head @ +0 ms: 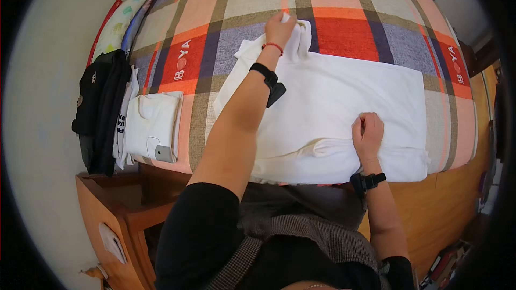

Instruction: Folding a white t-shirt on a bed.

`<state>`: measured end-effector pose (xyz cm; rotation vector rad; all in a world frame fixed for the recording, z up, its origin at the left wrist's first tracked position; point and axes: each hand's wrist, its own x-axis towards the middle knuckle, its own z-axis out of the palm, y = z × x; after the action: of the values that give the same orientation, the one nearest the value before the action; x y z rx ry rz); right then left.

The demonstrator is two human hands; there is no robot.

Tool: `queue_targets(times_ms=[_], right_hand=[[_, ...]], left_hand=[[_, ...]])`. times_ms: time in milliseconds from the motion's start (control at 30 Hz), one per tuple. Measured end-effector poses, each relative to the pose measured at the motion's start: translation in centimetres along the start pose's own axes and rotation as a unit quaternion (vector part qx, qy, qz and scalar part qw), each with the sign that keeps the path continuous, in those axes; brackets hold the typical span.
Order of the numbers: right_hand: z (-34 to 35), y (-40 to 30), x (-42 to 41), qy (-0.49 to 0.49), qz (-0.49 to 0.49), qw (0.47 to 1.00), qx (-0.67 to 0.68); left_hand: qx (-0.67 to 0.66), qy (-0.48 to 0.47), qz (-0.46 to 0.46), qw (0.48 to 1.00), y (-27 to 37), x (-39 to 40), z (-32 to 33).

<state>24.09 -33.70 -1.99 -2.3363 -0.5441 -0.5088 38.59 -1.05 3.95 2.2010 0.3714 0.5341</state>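
A white shirt [342, 84] lies spread sideways across the plaid bedspread [344, 34] in front of me. My left hand [279, 30] reaches to its far side and pinches a bit of white cloth, beside the bunched far sleeve. The near part of the shirt is folded over in a loose ridge. Resting on the shirt's lower right part is my right hand [369, 134], its fingers curled in with no cloth visible between them. My left forearm hides part of the shirt. Each wrist wears a black strap with a small device.
At the left are a folded white T-shirt [151, 116] with a small grey patch, stacked dark clothes [98, 108] and a pale patterned pillow [121, 24]. A wooden cabinet [109, 209] stands below the bed's left corner. The wall [44, 108] bounds the left side.
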Motion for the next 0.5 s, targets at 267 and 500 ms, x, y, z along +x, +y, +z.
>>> queue_targets(times_ms=[267,500], right_hand=[[0.1,0.2,-0.6,0.019,-0.019,1.0,0.001],[-2.2,0.0,4.0,-0.142,0.292,0.915,0.239]], left_hand=[[0.195,-0.281,0.396,0.852,2.1,-16.4,-0.7],[0.212,-0.177,0.361,0.891,-0.4,-18.5,-5.6]])
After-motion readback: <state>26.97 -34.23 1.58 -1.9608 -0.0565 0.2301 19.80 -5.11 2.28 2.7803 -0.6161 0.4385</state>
